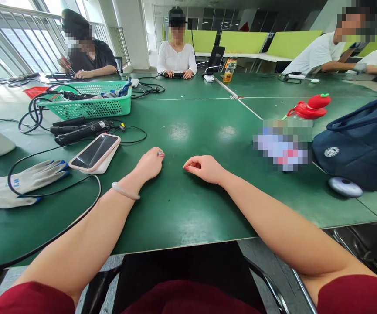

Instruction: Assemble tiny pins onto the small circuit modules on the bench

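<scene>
My left hand (149, 164) rests on the green tabletop (181, 209), its fingers curled in with nothing seen in them; a pale bangle (125, 192) circles that wrist. To its left lies a phone (96, 152) in a pink case, propped on a white object. My right hand (205, 168) rests a short gap away, thumb and fingers drawn together, with no object showing between them. A white work glove (21, 185) with blue edging lies at the far left, a black cable (98, 187) looping over it and across my left forearm.
A green basket (93, 108) holding gloves and cables stands at the left behind black handheld devices (82, 131). At the right are a navy bag (358, 148), a red-topped bottle (309, 109) and a round eye-patterned object (345, 186). Several people sit around the far side.
</scene>
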The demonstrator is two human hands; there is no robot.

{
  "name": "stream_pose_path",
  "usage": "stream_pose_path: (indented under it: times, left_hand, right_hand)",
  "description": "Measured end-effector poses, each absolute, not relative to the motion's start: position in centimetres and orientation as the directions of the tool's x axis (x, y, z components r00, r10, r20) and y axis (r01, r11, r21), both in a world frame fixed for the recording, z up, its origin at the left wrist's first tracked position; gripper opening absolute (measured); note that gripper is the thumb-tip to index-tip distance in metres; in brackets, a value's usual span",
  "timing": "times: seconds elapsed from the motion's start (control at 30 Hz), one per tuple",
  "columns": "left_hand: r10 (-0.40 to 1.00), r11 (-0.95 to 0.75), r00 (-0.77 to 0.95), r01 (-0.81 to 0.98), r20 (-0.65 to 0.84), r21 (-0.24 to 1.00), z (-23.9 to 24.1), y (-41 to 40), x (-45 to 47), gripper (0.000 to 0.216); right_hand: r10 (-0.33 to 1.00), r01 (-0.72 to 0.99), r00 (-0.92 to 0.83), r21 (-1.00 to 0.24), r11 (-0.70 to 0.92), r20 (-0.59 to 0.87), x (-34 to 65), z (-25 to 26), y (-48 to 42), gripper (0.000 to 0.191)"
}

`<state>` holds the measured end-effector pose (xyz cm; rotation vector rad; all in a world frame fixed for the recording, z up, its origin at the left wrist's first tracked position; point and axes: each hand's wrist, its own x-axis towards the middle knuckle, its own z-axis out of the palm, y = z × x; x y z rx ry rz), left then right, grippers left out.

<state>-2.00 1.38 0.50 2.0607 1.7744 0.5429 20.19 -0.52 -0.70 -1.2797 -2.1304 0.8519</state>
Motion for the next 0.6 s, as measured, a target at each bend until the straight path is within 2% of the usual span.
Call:
stream_pose_path:
  times: [0.07, 0.13, 0.23, 0.3, 0.37, 0.43, 0.53, 0.6]
  left_hand:
    - [0.949, -0.293, 0.302, 0.735, 0.092, 0.611, 0.6, 0.3, -0.7, 0.019]
    - [0.914, -0.361, 0.39, 0.646, 0.116, 0.672, 0.8, -0.6, 0.2, 0.017]
    - [0.902, -0.329, 0.422, 0.541, 0.089, 0.774, 0.9, -1.2, 0.8, 0.014]
    - [0.894, -0.257, 0.444, 0.392, 0.064, 0.883, 0.7, -1.4, 1.1, 0.013]
    - [0.883, -0.158, 0.468, 0.208, 0.044, 0.965, 0.5, -1.5, 1.5, 0.013]
    - [0.881, -0.07, 0.472, 0.078, 0.025, 0.994, 0.3, -1.5, 1.7, 0.014]
    - [0.904, -0.016, 0.427, 0.02, 0.006, 1.0, 0.1, -1.4, 1.8, 0.012]
    - [0.928, -0.021, 0.373, 0.067, -0.005, 0.998, 0.1, -1.1, 1.6, 0.012]
  right_hand:
    - [0.901, 0.58, -0.419, -0.731, 0.36, 0.112, 20.2, -0.8, -0.3, 0.015]
    - [0.911, 0.601, -0.391, -0.714, 0.36, 0.13, 20.2, -0.9, -0.1, 0.023]
    - [0.923, 0.659, -0.36, -0.665, 0.353, 0.133, 20.0, -0.9, 0.0, 0.044]
    - [0.919, 0.696, -0.369, -0.614, 0.373, 0.139, 19.7, -0.9, 0.0, 0.048]
    - [0.913, 0.728, -0.378, -0.56, 0.396, 0.155, 19.4, -0.9, 0.1, 0.043]
    - [0.914, 0.746, -0.372, -0.534, 0.399, 0.163, 19.2, -0.9, 0.2, 0.033]
    - [0.924, 0.75, -0.349, -0.546, 0.374, 0.154, 19.1, -1.0, 0.3, 0.018]
    - [0.927, 0.743, -0.346, -0.562, 0.364, 0.144, 19.2, -1.0, 0.2, 0.009]
